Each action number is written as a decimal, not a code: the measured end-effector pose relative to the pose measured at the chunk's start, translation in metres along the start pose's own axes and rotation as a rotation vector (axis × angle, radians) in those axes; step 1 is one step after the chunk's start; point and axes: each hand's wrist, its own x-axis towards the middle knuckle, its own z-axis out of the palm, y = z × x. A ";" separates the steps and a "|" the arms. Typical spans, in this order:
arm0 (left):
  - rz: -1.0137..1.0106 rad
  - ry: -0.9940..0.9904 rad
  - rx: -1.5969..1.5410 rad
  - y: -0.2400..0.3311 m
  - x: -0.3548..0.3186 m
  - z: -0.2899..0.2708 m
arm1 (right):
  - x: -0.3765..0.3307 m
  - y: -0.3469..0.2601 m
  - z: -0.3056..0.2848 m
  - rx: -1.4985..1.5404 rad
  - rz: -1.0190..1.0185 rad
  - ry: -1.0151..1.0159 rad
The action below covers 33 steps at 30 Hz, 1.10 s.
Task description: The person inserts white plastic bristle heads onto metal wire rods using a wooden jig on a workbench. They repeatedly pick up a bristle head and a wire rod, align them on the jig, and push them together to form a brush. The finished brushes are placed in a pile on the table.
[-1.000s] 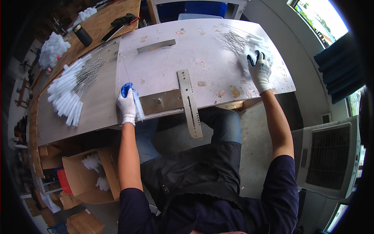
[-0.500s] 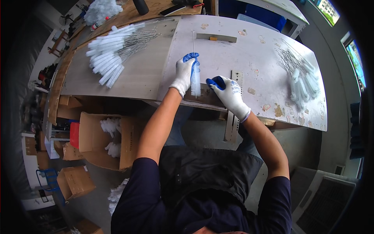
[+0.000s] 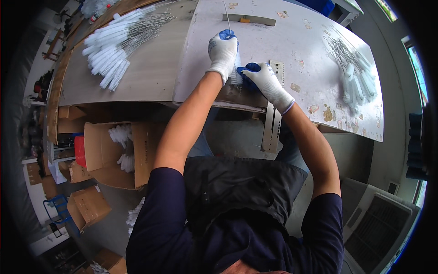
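My left hand point(image 3: 222, 52), in a white glove with blue fingertips, is closed around a wire-handled tube brush point(image 3: 237, 76) over the near part of the table. The thin wire stem points away from me, and the white bristles hang toward the table's front edge, partly hidden by the glove. Close beside the bristle end is my right hand point(image 3: 264, 78), gloved the same way. Its fingers are curled in with the thumb; what they hold, if anything, is hidden.
Similar white brushes lie in a pile point(image 3: 112, 50) at left and a smaller pile point(image 3: 358, 84) at right. A perforated metal strip point(image 3: 272, 128) juts over the table's front edge. A flat bar point(image 3: 258, 19) lies farther back. An open cardboard box point(image 3: 107, 157) stands below left.
My right hand has come closer to the bristle end of the brush. My left hand has turned over the brush, covering more of it. The whole view has shifted, with the table higher in the picture.
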 end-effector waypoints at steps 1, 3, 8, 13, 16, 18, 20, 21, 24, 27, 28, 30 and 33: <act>0.000 -0.018 0.018 0.001 0.003 0.002 | -0.003 -0.002 -0.003 0.024 0.001 0.019; 0.050 -0.031 0.125 0.003 0.007 0.006 | 0.003 0.007 -0.001 0.156 0.045 -0.019; 0.136 0.001 0.300 -0.019 0.022 0.016 | -0.004 0.010 0.006 0.034 -0.068 0.111; 0.088 -0.004 0.244 -0.024 0.004 0.018 | -0.010 0.017 0.005 -0.296 -0.219 0.085; -0.040 -0.084 0.033 -0.019 0.004 0.017 | -0.022 0.023 0.001 -0.394 -0.504 0.245; -0.030 -0.102 0.041 -0.018 0.005 0.018 | -0.027 0.028 -0.009 -0.527 -0.768 0.293; -0.011 -0.113 0.038 -0.026 0.010 0.015 | -0.035 0.024 -0.013 -0.639 -0.877 0.186; 0.003 -0.122 0.028 -0.029 0.013 0.014 | -0.036 0.023 -0.014 -0.694 -0.933 0.132; 0.023 -0.165 0.092 -0.037 0.018 0.013 | -0.027 0.027 -0.013 -0.804 -0.982 0.048; -0.002 -0.197 0.142 -0.032 0.016 0.010 | -0.014 0.027 -0.016 -0.823 -1.008 -0.033; -0.013 -0.205 0.152 -0.030 0.016 0.009 | -0.008 0.025 -0.018 -0.853 -0.995 -0.081; -0.069 -0.217 0.237 -0.026 0.016 0.005 | 0.000 0.019 -0.020 -0.923 -0.985 -0.151; -0.030 -0.165 0.318 -0.033 0.031 0.005 | 0.014 0.001 -0.018 -1.066 -0.981 -0.274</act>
